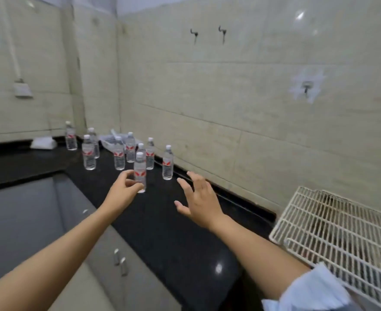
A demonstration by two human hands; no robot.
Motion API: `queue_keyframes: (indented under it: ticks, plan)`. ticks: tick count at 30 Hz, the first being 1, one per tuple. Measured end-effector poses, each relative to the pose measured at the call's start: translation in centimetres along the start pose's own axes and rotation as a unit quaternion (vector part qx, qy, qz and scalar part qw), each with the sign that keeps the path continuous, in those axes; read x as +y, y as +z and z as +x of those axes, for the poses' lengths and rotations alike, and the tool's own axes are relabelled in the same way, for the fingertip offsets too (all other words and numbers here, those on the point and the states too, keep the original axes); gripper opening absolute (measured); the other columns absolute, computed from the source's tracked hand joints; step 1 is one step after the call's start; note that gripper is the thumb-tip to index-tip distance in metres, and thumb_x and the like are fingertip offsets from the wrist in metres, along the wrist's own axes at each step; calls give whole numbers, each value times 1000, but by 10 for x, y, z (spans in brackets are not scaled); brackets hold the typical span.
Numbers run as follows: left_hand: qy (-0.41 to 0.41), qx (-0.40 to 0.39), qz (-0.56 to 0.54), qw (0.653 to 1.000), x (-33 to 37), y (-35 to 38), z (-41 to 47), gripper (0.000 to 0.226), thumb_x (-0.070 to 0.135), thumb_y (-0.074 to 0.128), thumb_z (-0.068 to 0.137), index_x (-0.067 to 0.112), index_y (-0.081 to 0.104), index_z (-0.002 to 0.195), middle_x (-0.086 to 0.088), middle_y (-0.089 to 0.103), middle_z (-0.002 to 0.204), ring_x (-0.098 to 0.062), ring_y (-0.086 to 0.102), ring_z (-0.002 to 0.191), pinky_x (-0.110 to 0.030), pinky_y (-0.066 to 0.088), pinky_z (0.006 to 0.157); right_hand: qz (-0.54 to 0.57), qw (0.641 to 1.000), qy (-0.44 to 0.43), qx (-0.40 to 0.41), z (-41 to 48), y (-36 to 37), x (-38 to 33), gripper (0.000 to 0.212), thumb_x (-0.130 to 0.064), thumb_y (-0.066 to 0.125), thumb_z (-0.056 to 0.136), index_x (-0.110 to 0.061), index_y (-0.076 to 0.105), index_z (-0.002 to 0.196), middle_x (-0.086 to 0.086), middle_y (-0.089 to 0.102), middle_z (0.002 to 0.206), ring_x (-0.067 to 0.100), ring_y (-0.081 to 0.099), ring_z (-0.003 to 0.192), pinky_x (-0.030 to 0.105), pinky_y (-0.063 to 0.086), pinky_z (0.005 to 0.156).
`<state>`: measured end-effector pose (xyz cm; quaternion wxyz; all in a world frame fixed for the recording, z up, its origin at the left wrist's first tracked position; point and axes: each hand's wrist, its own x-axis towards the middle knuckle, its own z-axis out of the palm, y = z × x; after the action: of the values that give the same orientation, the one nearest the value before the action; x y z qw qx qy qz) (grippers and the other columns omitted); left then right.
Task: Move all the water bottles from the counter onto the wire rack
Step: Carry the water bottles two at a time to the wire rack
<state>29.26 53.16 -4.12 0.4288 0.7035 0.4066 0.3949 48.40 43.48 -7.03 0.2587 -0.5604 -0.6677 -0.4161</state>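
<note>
Both arms reach out over the black tabletop point(173, 232). The left hand point(123, 189) is curled round the lower part of the nearest bottle point(139, 170), thumb and fingers touching its clear side while the bottle stands upright on the tabletop. The right hand point(199, 199) hangs released, fingers spread, just short of the right-most bottle point(167, 162), which stands upright near the tiled wall point(230, 97). Beyond the nearest bottle, the other water bottles point(119, 154) stand upright in a loose cluster toward the corner, white caps and red-marked labels showing. The wire rack point(333, 234), white and bare, sits well to the right of the nearest bottle, at the tabletop's end against the wall.
</note>
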Motion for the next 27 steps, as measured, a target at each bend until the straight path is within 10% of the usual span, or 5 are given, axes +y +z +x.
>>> queue_keyframes:
  ticks: [12,27]
  plan:
    - [-27,233,20,972,-65,-282,-49,50,13,53,86,9,37,133,-11,54,106,-23,50,98,-33,38,81,143,981,-125,37,151,91,-229,68,-42,73,61,-12,44,114,13,37,112,26,46,98,31,53,66]
    - [-123,331,89,931,-154,-410,-27,51,10,54,87,8,35,134,-15,49,112,-21,45,99,-32,35,85,234,962,-139,-9,214,230,-348,69,-48,73,62,-16,45,116,15,62,108,26,67,88,28,55,68]
